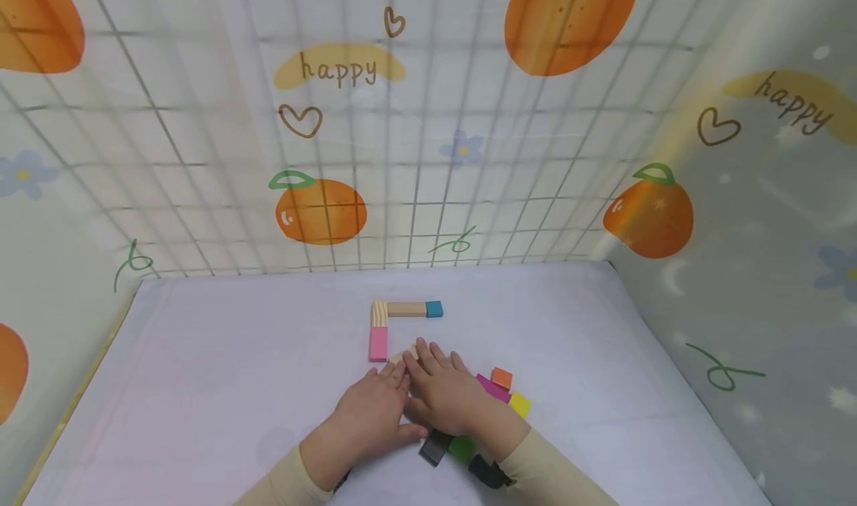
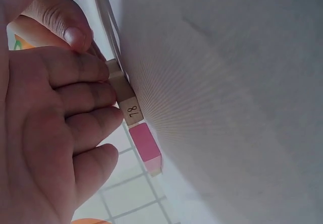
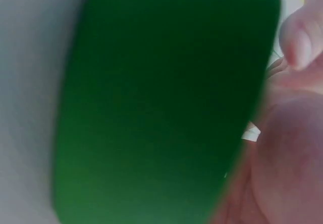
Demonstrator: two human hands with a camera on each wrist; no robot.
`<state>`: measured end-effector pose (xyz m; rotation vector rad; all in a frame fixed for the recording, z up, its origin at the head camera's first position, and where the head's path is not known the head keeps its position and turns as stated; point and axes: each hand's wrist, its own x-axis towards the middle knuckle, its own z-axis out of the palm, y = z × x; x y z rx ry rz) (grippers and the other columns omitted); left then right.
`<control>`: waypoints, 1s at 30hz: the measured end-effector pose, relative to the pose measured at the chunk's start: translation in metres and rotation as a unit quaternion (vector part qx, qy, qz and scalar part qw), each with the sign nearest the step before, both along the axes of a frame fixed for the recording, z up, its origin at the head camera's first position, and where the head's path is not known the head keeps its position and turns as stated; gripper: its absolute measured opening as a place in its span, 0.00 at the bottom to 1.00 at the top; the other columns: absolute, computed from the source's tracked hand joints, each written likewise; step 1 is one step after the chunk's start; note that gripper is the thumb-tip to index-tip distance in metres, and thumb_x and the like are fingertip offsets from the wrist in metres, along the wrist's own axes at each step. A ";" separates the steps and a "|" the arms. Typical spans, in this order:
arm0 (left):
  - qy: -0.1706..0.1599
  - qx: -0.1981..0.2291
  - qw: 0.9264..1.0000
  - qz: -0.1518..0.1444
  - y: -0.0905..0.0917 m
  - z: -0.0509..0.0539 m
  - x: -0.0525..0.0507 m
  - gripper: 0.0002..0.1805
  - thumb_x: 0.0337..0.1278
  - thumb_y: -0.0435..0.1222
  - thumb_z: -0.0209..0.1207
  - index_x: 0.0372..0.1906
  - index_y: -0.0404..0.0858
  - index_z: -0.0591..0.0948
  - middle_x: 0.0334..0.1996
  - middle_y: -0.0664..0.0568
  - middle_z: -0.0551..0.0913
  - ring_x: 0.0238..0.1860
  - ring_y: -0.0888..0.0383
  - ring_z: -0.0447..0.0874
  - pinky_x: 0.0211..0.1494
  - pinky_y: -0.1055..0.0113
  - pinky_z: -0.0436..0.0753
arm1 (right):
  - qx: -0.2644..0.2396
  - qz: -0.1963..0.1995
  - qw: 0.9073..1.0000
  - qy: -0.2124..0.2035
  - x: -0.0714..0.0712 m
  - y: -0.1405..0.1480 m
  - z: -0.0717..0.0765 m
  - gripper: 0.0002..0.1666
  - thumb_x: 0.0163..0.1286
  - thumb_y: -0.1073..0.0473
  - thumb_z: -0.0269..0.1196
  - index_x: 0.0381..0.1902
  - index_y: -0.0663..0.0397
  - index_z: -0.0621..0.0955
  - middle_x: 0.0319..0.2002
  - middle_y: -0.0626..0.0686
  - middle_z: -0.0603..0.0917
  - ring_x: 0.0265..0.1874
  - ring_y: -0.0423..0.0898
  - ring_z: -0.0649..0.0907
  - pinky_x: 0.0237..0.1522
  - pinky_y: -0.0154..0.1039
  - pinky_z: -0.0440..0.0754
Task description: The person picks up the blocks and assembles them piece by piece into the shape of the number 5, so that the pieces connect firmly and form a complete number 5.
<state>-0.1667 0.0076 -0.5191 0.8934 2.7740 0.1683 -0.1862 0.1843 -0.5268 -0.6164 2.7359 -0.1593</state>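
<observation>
A light wooden block (image 1: 403,356) lies on the white surface under the fingertips of both hands, largely covered in the head view. My left hand (image 1: 368,419) touches it with extended fingers; the left wrist view shows those fingers against a wooden block marked 78 (image 2: 132,110). Over the block's right side lies my right hand (image 1: 445,391), its fingers stretched forward. Close by stands a pink block (image 1: 378,344), joined to a striped wooden block (image 1: 379,313), a plain wooden block (image 1: 407,309) and a blue block (image 1: 434,309) in an angled line.
Around my right wrist lie a magenta block (image 1: 493,388), an orange block (image 1: 502,378), a yellow block (image 1: 519,403), a dark grey block (image 1: 435,448) and a green block (image 1: 461,448). Patterned curtains over a wire grid (image 1: 415,193) stand behind the white surface.
</observation>
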 end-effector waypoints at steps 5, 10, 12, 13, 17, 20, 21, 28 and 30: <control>0.009 -0.010 1.000 -0.015 -0.002 -0.002 0.001 0.54 0.58 0.70 0.55 0.76 0.35 0.64 0.78 0.44 0.61 0.80 0.51 0.57 0.77 0.49 0.66 | 0.007 -0.001 1.000 0.005 0.000 -0.001 0.000 0.49 0.72 0.26 0.49 0.82 0.42 0.54 0.82 0.54 0.48 0.81 0.59 0.51 0.75 0.67 0.54; 0.002 -0.008 1.000 -0.013 -0.003 -0.003 0.000 0.54 0.58 0.70 0.56 0.77 0.35 0.63 0.79 0.44 0.59 0.80 0.51 0.54 0.77 0.49 0.65 | 0.007 0.003 1.000 0.015 0.001 -0.002 0.001 0.50 0.72 0.26 0.49 0.81 0.44 0.55 0.82 0.56 0.49 0.81 0.59 0.52 0.75 0.68 0.55; -0.002 -0.007 1.000 -0.010 -0.003 -0.003 0.000 0.54 0.58 0.69 0.56 0.77 0.35 0.62 0.79 0.44 0.57 0.81 0.51 0.53 0.78 0.49 0.64 | 0.007 0.003 1.000 0.018 0.001 -0.002 0.001 0.50 0.72 0.26 0.49 0.81 0.44 0.55 0.82 0.56 0.49 0.81 0.59 0.52 0.75 0.68 0.55; -0.004 -0.007 1.000 -0.010 -0.003 -0.004 0.000 0.54 0.58 0.69 0.56 0.77 0.35 0.62 0.79 0.44 0.57 0.81 0.51 0.53 0.78 0.48 0.64 | 0.007 0.004 1.000 0.018 0.001 -0.003 0.001 0.50 0.71 0.26 0.50 0.81 0.44 0.55 0.82 0.56 0.49 0.81 0.59 0.52 0.75 0.68 0.55; -0.010 -0.004 1.000 -0.006 -0.004 -0.002 0.001 0.55 0.57 0.69 0.57 0.77 0.36 0.62 0.79 0.44 0.57 0.81 0.51 0.53 0.78 0.48 0.64 | 0.011 0.002 1.000 0.015 0.000 -0.003 0.000 0.51 0.71 0.25 0.49 0.81 0.43 0.55 0.82 0.55 0.49 0.81 0.59 0.52 0.75 0.67 0.55; -0.013 0.001 1.000 -0.006 -0.005 -0.002 0.001 0.54 0.57 0.69 0.58 0.77 0.36 0.62 0.79 0.44 0.57 0.81 0.51 0.53 0.77 0.48 0.64 | 0.014 0.001 1.000 0.012 -0.002 -0.003 -0.002 0.51 0.70 0.24 0.49 0.81 0.42 0.54 0.82 0.54 0.49 0.81 0.58 0.51 0.75 0.67 0.55; -0.013 0.002 1.000 -0.006 -0.005 -0.002 0.001 0.54 0.57 0.69 0.58 0.77 0.36 0.62 0.80 0.44 0.57 0.81 0.51 0.53 0.77 0.48 0.64 | 0.014 0.000 1.000 0.011 -0.002 -0.003 -0.002 0.51 0.70 0.24 0.49 0.81 0.42 0.54 0.82 0.54 0.49 0.81 0.58 0.51 0.75 0.67 0.55; -0.012 0.003 1.000 -0.004 -0.007 -0.003 0.000 0.57 0.56 0.70 0.57 0.79 0.36 0.57 0.81 0.44 0.50 0.82 0.50 0.48 0.78 0.47 0.63 | 0.018 -0.001 1.000 0.014 -0.002 -0.002 -0.005 0.51 0.70 0.24 0.49 0.82 0.42 0.54 0.82 0.54 0.48 0.81 0.58 0.51 0.75 0.67 0.54; -0.004 0.002 1.000 -0.002 -0.007 -0.004 0.000 0.58 0.56 0.70 0.57 0.79 0.36 0.57 0.81 0.44 0.50 0.82 0.49 0.48 0.78 0.47 0.62 | 0.017 0.000 1.000 0.014 -0.002 -0.003 -0.005 0.51 0.70 0.24 0.49 0.82 0.41 0.53 0.82 0.54 0.47 0.81 0.58 0.51 0.75 0.68 0.54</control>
